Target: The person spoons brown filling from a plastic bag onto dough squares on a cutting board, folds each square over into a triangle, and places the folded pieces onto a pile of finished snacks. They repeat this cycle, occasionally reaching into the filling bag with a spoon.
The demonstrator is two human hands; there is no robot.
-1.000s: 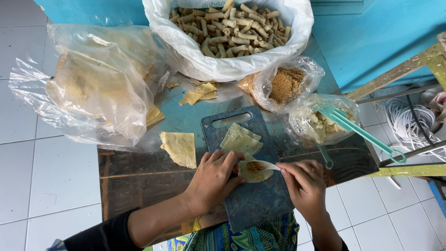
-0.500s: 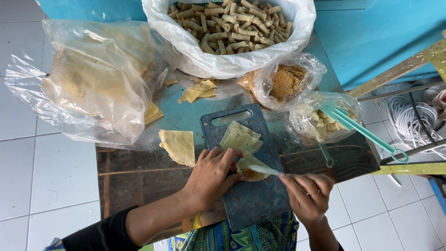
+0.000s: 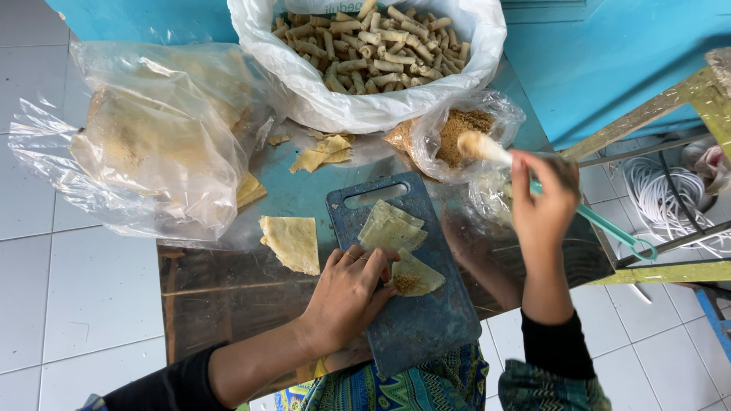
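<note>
My left hand (image 3: 349, 293) rests on the dark blue cutting board (image 3: 426, 327), fingers pinning the edge of a thin pastry wrapper (image 3: 420, 272) that has a dab of brown filling on it. Two more wrappers (image 3: 390, 227) lie stacked further up the board. My right hand (image 3: 542, 204) is raised over the table, shut on a spoon (image 3: 481, 146) whose bowl hovers at the small clear bag of brown crumbly filling (image 3: 463, 131).
A large white bag of rolled pastries (image 3: 373, 46) sits at the back. A clear bag of flat wrappers (image 3: 156, 141) lies left. Loose wrappers (image 3: 291, 243) lie beside the board, scraps (image 3: 324, 154) further back. Another small bag with a green-handled tool (image 3: 609, 226) sits right. White tiled floor surrounds.
My right hand has lifted the spoon off the wrapper on the board and carried it up and right to the filling bag. The left hand stays on the wrapper.
</note>
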